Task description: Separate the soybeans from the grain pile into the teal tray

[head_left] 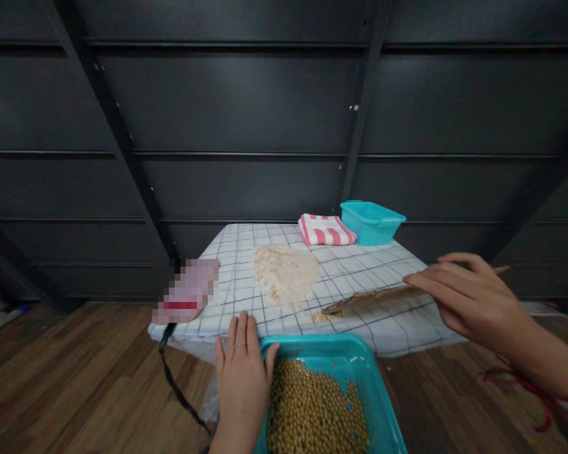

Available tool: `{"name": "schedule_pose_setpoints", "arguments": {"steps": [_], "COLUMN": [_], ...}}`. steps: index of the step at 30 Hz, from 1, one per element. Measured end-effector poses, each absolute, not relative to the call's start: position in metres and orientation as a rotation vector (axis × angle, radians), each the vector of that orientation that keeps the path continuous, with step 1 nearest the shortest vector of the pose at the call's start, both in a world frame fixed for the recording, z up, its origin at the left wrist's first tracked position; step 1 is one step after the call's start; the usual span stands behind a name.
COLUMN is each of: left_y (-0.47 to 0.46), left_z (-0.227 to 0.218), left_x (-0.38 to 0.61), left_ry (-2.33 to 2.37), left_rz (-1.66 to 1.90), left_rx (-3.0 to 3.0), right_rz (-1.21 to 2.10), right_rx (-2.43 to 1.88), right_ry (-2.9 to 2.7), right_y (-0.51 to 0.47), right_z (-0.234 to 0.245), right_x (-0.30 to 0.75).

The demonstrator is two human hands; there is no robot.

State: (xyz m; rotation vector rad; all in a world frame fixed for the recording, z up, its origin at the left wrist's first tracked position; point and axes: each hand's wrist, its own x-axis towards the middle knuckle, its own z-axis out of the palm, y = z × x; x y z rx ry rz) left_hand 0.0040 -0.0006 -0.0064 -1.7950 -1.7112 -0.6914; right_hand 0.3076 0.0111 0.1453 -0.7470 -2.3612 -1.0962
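Observation:
In my right hand (473, 296) is a thin, flat brown piece like cardboard (378, 297), pinched at its right end. Its far tip reaches down to a few yellow beans or kernels (320, 316) near the table's front edge. My left hand (241, 359) lies with fingers stretched out over the cloth's edge, its thumb at the left rim of a teal tray (364, 347). Many round greenish-yellow beans (317, 407) fill much of that tray. Farther back, a pale, grainy heap (286, 271) with yellow bits is spread on the checked cloth (236, 290).
A folded pink-and-white striped towel (326, 230) and a turquoise basket (372, 221) stand at the table's back right. At the left edge lies a blurred pink item (189, 287) with a black strap (175, 378) hanging down. A dark panelled wall (241, 101) rises behind the table.

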Motion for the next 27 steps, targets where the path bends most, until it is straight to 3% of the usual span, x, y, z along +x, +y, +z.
{"name": "schedule_pose_setpoints", "arguments": {"steps": [27], "left_y": [-0.002], "left_z": [-0.002], "left_x": [0.008], "left_ry": [-1.716], "left_rz": [-0.661], "left_rx": [-1.793], "right_rz": [-1.016], "right_rx": [-0.797], "right_ry": [-2.459], "right_y": [-0.011], "right_z": [0.148], "right_x": [0.294]}}
